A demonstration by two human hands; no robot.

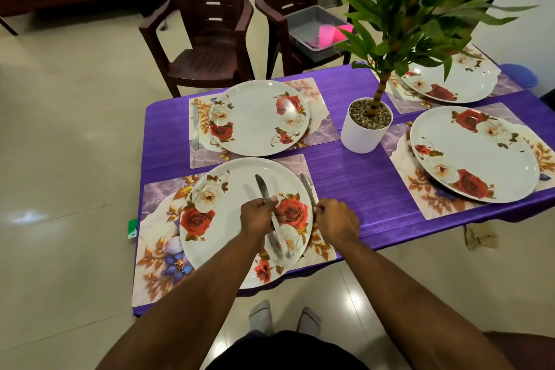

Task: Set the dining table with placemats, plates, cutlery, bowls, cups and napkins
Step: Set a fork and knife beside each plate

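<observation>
1. No brand, label or legible writing shows on any item.
2. The left hand point(260, 213) curls round a steel table knife point(271, 213) at mid-length, blade pointing away, handle trailing toward the person over the nearest white rose-patterned round plate point(222, 219).
3. The right hand point(336, 219) pinches a second steel knife point(307, 189) lying along that plate's right rim, on the floral rectangular placemat point(156, 249).
4. The placemat rests on the purple tablecloth point(345, 171).
</observation>
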